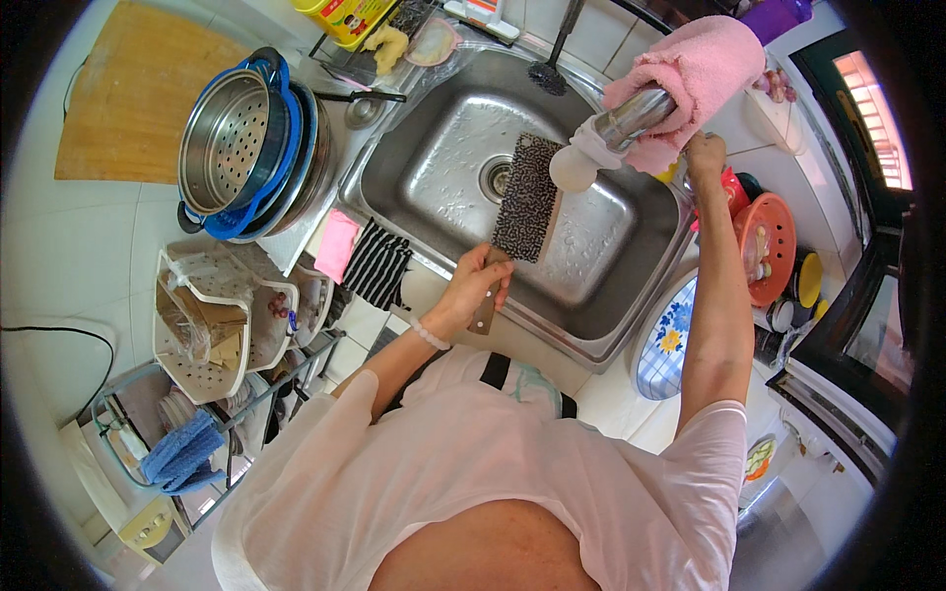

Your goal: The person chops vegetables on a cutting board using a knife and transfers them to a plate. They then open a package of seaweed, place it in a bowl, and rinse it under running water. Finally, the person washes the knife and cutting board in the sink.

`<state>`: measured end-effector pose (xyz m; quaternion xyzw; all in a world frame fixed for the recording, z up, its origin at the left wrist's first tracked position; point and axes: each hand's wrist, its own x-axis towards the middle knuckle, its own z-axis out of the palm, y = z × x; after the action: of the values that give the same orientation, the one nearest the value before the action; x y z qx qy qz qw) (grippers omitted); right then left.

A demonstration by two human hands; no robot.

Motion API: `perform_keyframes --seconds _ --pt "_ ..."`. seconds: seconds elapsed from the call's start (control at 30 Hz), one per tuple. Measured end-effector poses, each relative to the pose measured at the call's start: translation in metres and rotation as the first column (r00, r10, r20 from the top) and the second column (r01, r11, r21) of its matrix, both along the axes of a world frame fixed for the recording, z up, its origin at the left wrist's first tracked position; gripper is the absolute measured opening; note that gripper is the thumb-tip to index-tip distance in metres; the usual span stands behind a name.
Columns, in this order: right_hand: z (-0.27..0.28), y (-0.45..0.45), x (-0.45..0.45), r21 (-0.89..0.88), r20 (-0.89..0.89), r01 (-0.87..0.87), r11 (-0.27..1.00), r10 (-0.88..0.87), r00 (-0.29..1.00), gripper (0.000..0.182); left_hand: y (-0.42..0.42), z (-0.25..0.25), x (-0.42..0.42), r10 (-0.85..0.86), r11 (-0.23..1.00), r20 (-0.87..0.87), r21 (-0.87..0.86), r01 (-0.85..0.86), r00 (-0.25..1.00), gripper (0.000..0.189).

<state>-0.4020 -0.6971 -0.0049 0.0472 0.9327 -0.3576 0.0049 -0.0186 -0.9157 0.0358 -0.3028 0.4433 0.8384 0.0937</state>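
Observation:
My left hand (477,284) grips the riveted handle of a cleaver. The cleaver's broad, dark-speckled blade (528,198) hangs over the stainless steel sink (443,188), partly covering its drain (497,177). At the sink's right rim is my right hand (706,155), its fingers curled down beside something shiny that is mostly hidden. Whether it grasps this thing I cannot tell. Between the hands a metal faucet (634,118) juts over the sink, wrapped in a pink towel (702,63) and ending in a white, rounded nozzle (574,168).
Steel steamer pots and blue colanders (229,140) are stacked left of the sink. A striped cloth (377,264) lies at its left front edge. To the right stand a flowered oval plate (669,336) and an orange basket (776,247). A long-handled brush (548,74) leans into the sink's back.

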Motion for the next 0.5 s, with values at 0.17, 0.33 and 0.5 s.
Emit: perform_keyframes --seconds 0.17,0.33,0.5 --pt "0.001 -0.003 0.001 0.000 0.018 -0.032 0.999 0.032 0.999 0.039 0.002 -0.001 0.001 0.025 1.000 0.021 0.007 -0.025 0.999 0.012" --pt "-0.004 -0.002 -0.003 0.019 0.016 -0.007 1.000 0.007 1.000 0.040 0.003 0.002 -0.001 0.018 1.000 0.040 0.003 -0.019 0.999 0.011" --pt "-0.006 0.010 0.000 0.007 -0.092 -0.065 0.998 0.066 0.994 0.047 0.003 -0.001 -0.003 0.002 1.000 0.041 0.010 -0.002 0.999 0.012"
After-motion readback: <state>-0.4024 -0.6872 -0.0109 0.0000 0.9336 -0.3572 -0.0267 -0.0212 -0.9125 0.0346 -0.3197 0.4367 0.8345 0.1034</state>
